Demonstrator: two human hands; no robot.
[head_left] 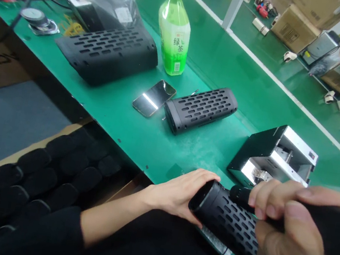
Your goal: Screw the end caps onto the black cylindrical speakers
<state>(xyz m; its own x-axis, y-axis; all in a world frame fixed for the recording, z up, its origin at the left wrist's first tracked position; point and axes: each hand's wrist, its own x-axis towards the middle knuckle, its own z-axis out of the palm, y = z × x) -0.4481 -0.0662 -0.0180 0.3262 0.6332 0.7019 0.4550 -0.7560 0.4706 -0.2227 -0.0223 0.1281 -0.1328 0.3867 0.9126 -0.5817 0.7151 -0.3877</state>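
Observation:
My left hand (177,192) is closed around the near-left end of a black speaker housing (235,223) with slotted holes, held tilted at the bench's front edge. In my right hand (293,235) is a black power screwdriver (332,228), fingers wrapped round its body. Its nose points left, at a corner of the housing near my left fingertips; whether the bit touches a screw I cannot tell. My right hand and wrist hide the housing's far-right end. Just behind stands a black and silver screw feeder (277,156).
On the green bench (116,116) lie a second slotted housing (204,109), a phone (154,98) and a larger slotted cover (110,54). A green tea bottle (173,32) stands behind them. A round speaker driver (38,20) sits far left. Several black parts (37,179) fill a box below.

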